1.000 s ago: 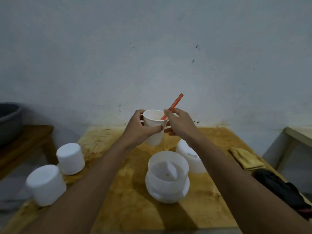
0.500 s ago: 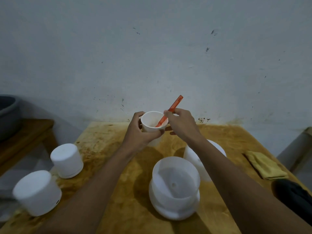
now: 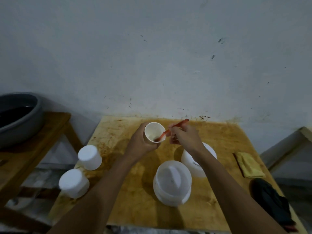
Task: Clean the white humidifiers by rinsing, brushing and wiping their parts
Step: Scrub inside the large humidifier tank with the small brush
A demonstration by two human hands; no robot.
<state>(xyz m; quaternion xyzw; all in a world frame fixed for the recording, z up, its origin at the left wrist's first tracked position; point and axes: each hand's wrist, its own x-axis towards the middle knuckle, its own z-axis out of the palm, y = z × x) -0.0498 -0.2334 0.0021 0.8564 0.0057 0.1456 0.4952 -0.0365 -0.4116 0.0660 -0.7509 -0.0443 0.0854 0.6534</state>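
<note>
Pale, speckled wall rises behind a yellow-stained wooden surface (image 3: pixel 224 137), seen from above through some blur. Over its far middle the left hand (image 3: pixel 141 143) holds a small white cup (image 3: pixel 152 130) off the surface, its grip wrapped round the cup's side and the mouth tilted toward the camera. The right hand (image 3: pixel 184 137) has its grip pinched on the shaft of an orange brush (image 3: pixel 180 123), whose darker head reaches down inside the cup, near the bottom.

Nearer the camera an open white tank (image 3: pixel 173 180) sits in a wider white base. Just behind it, partly hidden by the right forearm, stands a rounded white body (image 3: pixel 189 160). Two closed white cylinders (image 3: pixel 89 157) (image 3: pixel 73 182) stand at the left edge, close together. A folded yellow cloth (image 3: pixel 249 164) lies at the right edge, with a black cloth (image 3: pixel 273 201) nearer. Far left, a grey basin (image 3: pixel 25 130) rests on a second, lower wooden surface (image 3: pixel 52 125).
</note>
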